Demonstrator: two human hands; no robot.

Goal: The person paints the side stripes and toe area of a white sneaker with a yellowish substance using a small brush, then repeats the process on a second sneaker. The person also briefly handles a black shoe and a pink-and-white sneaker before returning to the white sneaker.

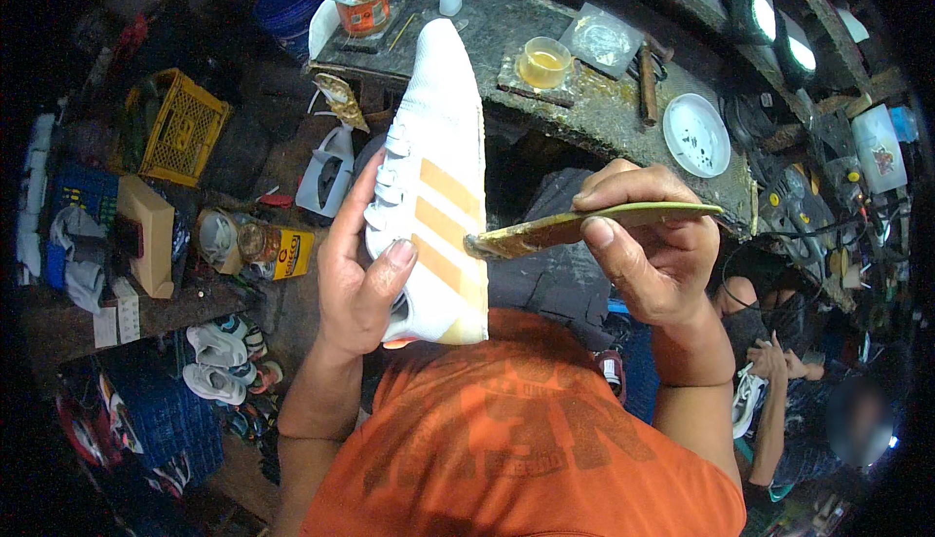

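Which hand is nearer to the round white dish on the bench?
Right. The right hand, holding a flat tool, is on the near side of the round white dish; the left hand, gripping the white shoe, is farther away, to its left.

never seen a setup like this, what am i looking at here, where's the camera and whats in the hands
There's no robot here: these are a person's bare hands. The single picture comes from a wide fisheye camera on their head, looking down, so straight edges bend near the rim.

The left hand holds a white shoe with tan stripes. The right hand grips a long, thin, flat tool with a yellow-green edge, its dark tip at the shoe's side.

On the dark, worn workbench are a clear round cup of amber liquid, a wooden-handled hammer and a round white dish with dark specks.
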